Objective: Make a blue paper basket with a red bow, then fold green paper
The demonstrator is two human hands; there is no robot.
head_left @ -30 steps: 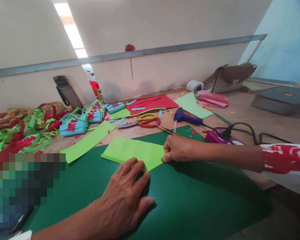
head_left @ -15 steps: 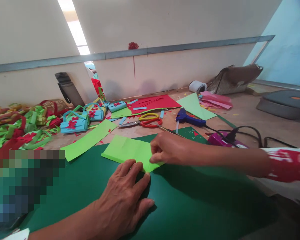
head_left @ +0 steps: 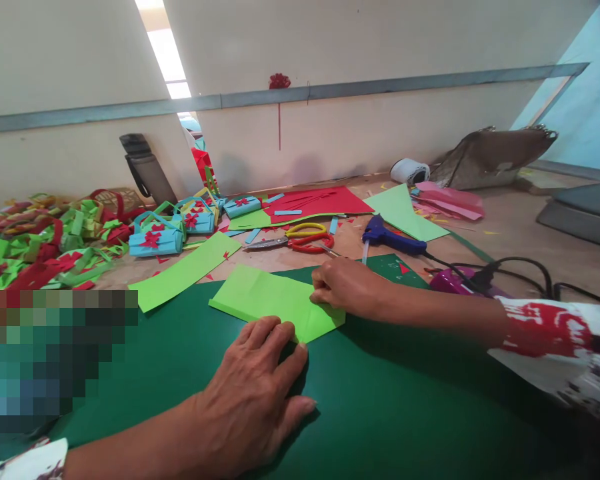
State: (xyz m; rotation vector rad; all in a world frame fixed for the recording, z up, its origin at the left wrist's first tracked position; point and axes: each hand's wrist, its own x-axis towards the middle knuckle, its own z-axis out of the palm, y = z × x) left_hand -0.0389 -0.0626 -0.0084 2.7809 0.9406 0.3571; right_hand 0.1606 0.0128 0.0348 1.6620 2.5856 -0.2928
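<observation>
A light green sheet of paper (head_left: 260, 293) with a narrow folded lower edge and a crease near its right end lies on a green cutting mat (head_left: 180, 373). My left hand (head_left: 260, 380) rests flat, fingers stretched out, its fingertips on the near edge of the sheet. Curled into a fist, my right hand (head_left: 347, 287) presses its knuckles and thumb side onto the sheet's right part, beside the crease. Nothing shows inside that fist. Just behind the hands lie scissors (head_left: 305, 238) with yellow and red handles and a blue glue gun (head_left: 393, 237).
Another green strip (head_left: 190, 270) lies to the left. Small blue paper bags (head_left: 155, 241) with red flowers and a heap of paper pieces (head_left: 75, 240) stand farther left. Behind are red paper (head_left: 325, 200), a bottle (head_left: 147, 170) and a handbag (head_left: 495, 157). Cables (head_left: 535, 273) run at right.
My right fist has slid slightly up and away along the crease, uncovering more of the sheet's right corner. My left hand stays on the near edge. The whole view has shifted a little.
</observation>
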